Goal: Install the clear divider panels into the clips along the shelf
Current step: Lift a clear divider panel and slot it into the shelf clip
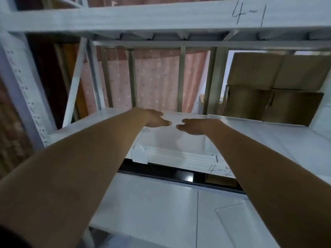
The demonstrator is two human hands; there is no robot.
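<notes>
In the middle of the frame both hands reached over the white shelf [268, 140], the left hand [155, 119] and the right hand [195, 126] almost meeting at the fingertips. The fingers lay flat and loosely together on the top edge of a clear panel [172, 140]; whether they gripped it I could not tell. A white clip [139, 155] sat at the shelf's front edge, lower left of the panel, and boxes [275, 88] stood at the right.

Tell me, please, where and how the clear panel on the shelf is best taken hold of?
Probably by its two side edges, coming from the front. The clear panel seems to lie flat on the shelf, with its front edge at the rail clip. The left hand and right hand already reach over its far end. It is faint, so its outline is uncertain.
</notes>
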